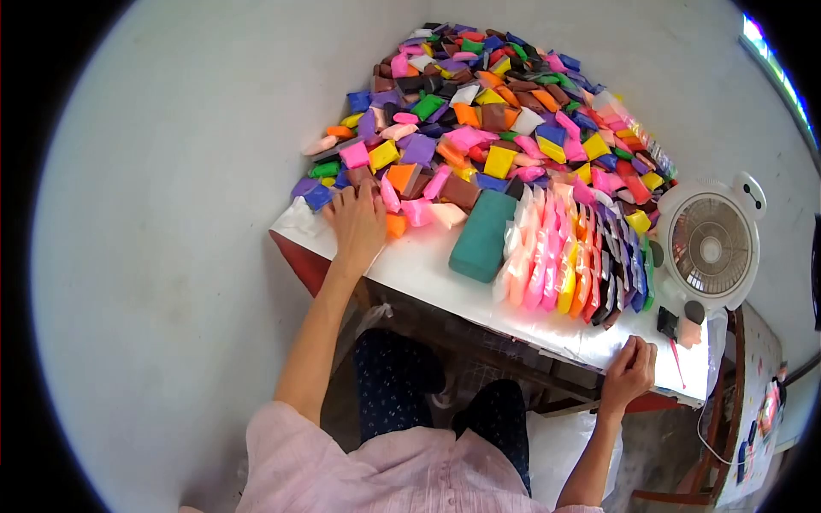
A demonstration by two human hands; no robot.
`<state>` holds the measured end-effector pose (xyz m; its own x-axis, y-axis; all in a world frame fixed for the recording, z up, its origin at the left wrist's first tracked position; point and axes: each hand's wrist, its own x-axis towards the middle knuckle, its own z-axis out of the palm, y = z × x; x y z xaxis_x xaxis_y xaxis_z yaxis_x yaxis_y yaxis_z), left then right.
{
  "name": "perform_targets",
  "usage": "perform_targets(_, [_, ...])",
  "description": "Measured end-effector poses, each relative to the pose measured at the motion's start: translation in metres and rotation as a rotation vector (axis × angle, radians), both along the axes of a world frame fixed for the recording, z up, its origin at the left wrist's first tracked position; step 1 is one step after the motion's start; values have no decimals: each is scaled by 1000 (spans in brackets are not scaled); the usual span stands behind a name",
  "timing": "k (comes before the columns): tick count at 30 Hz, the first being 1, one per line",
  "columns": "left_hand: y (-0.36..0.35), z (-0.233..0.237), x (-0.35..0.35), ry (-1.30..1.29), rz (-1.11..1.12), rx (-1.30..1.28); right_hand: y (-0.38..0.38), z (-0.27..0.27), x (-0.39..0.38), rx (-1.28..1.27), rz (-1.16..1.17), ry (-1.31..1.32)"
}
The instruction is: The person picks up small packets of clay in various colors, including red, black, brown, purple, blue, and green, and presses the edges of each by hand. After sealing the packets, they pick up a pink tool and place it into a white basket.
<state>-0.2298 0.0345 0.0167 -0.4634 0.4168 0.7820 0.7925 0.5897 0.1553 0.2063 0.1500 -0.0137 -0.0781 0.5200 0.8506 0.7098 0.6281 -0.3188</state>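
Observation:
My left hand (357, 224) reaches to the front left edge of a big heap of small coloured packets (419, 150). Its fingertips touch packets near a brown one, and whether they grip one is hidden. Curled at the table's front edge, my right hand (631, 368) is closed, and what it may hold cannot be made out. Between the hands, a green block (483, 236) lies on the white table (410, 265). Right of the block stands a row of clear-wrapped packets (564, 256), running from pale pink through yellow and orange to black, blue and green.
A white fan (710, 244) stands at the table's right end. Before it lie a small black packet (668, 321), a peach piece (689, 332) and a thin red tool (677, 363). At the far right is another table (757, 342) with items on it.

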Motion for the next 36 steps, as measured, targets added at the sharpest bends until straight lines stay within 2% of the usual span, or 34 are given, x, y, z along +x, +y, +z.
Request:
perform_targets(3, [4, 23, 2, 121, 131, 65, 2, 0, 0, 4, 4, 5])
perform_targets(6, [25, 30, -34, 222, -151, 151, 1, 1, -1, -16, -7, 7])
perform_targets(12, [70, 72, -79, 343, -339, -162, 2, 0, -2, 15, -12, -4])
perform_targets(16, [97, 75, -99, 320, -278, -412, 4, 0, -2, 25, -7, 6])
perform_targets(22, [110, 79, -107, 218, -277, -565, 5, 0, -3, 69, 8, 14])
perform_targets(26, [109, 82, -107, 308, -202, -658, 6, -2, -2, 57, 13, 16])
perform_targets(29, [107, 65, -124, 224, -304, -444, 5, -1, -1, 52, 7, 7])
perform_targets(32, [111, 53, -131, 198, -406, 17, 4, -1, -2, 34, -2, 16])
perform_targets(35, [97, 76, -113, -393, -884, 381, 3, 0, -2, 15, -9, 5])
perform_targets(36, [88, 83, -92, -634, -908, 547, 4, 0, -2, 14, -12, 4])
